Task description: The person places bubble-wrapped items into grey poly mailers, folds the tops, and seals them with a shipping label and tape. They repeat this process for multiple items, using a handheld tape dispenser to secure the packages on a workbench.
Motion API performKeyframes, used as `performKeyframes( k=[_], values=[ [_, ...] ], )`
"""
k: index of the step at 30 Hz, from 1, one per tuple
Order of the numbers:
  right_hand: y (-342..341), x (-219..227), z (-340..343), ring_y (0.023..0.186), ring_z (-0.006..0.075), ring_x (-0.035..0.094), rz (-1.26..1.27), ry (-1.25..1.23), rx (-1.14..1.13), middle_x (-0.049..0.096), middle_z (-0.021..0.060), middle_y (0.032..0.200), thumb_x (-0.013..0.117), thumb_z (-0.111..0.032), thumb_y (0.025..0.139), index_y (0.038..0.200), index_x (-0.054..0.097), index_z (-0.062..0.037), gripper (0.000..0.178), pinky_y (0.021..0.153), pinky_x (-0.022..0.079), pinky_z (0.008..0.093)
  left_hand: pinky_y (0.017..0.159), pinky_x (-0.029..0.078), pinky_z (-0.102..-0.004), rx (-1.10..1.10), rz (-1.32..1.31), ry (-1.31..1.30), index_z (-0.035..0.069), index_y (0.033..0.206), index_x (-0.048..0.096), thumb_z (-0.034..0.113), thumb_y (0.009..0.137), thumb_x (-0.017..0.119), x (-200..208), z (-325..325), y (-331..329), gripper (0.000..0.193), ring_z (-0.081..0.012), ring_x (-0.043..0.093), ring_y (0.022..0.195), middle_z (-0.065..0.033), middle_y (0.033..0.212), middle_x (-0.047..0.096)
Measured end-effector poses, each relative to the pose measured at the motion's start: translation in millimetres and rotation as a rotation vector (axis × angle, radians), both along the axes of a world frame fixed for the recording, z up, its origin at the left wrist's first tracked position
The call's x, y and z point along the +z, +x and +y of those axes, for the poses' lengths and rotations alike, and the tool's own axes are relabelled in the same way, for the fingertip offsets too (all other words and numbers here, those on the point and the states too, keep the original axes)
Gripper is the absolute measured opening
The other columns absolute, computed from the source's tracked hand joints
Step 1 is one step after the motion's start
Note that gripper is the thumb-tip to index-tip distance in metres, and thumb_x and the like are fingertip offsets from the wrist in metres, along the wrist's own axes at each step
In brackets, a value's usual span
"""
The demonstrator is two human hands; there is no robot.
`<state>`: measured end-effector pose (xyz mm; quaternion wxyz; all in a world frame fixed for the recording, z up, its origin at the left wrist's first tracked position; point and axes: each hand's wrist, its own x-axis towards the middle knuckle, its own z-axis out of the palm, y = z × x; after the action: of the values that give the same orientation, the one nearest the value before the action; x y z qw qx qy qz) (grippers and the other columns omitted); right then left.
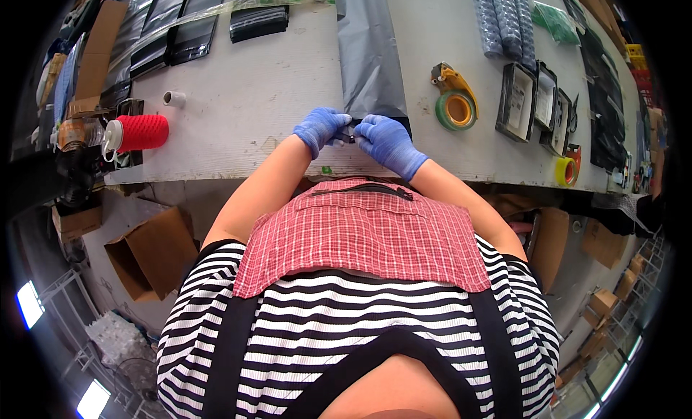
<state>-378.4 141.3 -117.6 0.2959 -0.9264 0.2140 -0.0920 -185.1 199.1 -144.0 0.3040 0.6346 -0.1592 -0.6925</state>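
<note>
A long grey plastic mailing bag (370, 55) lies lengthwise on the white table, its near end by the front edge. My left hand (321, 131), in a blue glove, pinches the left corner of that end. At its right side my right hand (390, 143), gloved alike, has its fingers closed on the same end. The fingertips of both hands almost meet over a small dark fold of the bag, and they partly hide it. The bag's black inner side shows just beyond my right hand.
On the left are a red-sleeved bottle (140, 133), a small white tube (174, 99) and stacks of dark bags (259, 22). A tape dispenser (455, 102) stands to the right, near black-rimmed boxes (516, 102), bubble-wrap rolls (497, 19) and a yellow tape roll (566, 171).
</note>
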Motion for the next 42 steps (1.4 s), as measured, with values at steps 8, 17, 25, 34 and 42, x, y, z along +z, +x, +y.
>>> performKeyframes(
  k=[8, 17, 25, 34, 42],
  values=[
    [-216, -72, 55, 0.080, 0.0383, 0.060, 0.178, 0.319, -0.191, 0.063, 0.0186, 0.089, 0.059, -0.024, 0.089, 0.089, 0.064, -0.0053, 0.020, 0.073, 0.048, 0.0452, 0.064, 0.056, -0.0334, -0.291, -0.366, -0.172, 0.004, 0.100, 0.067, 0.023, 0.095, 0.060, -3, -2, 29, 0.022, -0.0214, 0.069, 0.076, -0.0105, 0.085, 0.071],
    [-167, 6, 11, 0.079, 0.0384, 0.061, 0.381, 0.032, -0.441, 0.065, 0.0175, 0.089, 0.064, -0.022, 0.087, 0.100, 0.062, -0.0071, 0.019, 0.072, 0.051, 0.0469, 0.118, 0.024, -0.0484, -1.055, -1.618, -1.183, 0.023, 0.150, 0.037, 0.011, 0.084, 0.057, 22, -104, 68, 0.070, -0.0237, 0.029, 0.146, -0.0046, 0.157, 0.032],
    [-42, -11, -98, 0.116, 0.0290, 0.056, 0.023, -0.499, -0.066, 0.062, 0.0093, 0.122, 0.062, -0.005, 0.081, 0.116, 0.063, -0.0099, 0.035, 0.097, 0.046, 0.0410, 0.119, 0.023, -0.0502, -1.044, -1.566, -1.311, 0.025, 0.150, 0.038, 0.011, 0.088, 0.053, -7, -136, 78, 0.065, -0.0220, 0.026, 0.148, -0.0011, 0.158, 0.031],
    [-34, 20, -82, 0.117, 0.0315, 0.058, -0.306, -0.062, 0.025, 0.066, 0.0128, 0.111, 0.066, -0.002, 0.082, 0.104, 0.062, -0.0049, 0.022, 0.101, 0.048, 0.0413, 0.118, 0.024, -0.0495, -0.844, -1.429, -1.246, 0.025, 0.137, 0.054, 0.004, 0.081, 0.056, 8, -87, 70, 0.060, -0.0269, 0.030, 0.146, -0.0067, 0.154, 0.038],
    [-28, -16, -75, 0.119, 0.0306, 0.056, -0.086, -0.410, 0.071, 0.061, 0.0098, 0.124, 0.066, -0.008, 0.081, 0.108, 0.066, -0.0123, 0.027, 0.101, 0.046, 0.0410, 0.117, 0.026, -0.0505, -0.733, -1.455, -1.314, 0.026, 0.138, 0.052, 0.024, 0.092, 0.060, -13, -61, 73, 0.047, -0.0260, 0.038, 0.141, -0.0054, 0.150, 0.044]
  ],
)
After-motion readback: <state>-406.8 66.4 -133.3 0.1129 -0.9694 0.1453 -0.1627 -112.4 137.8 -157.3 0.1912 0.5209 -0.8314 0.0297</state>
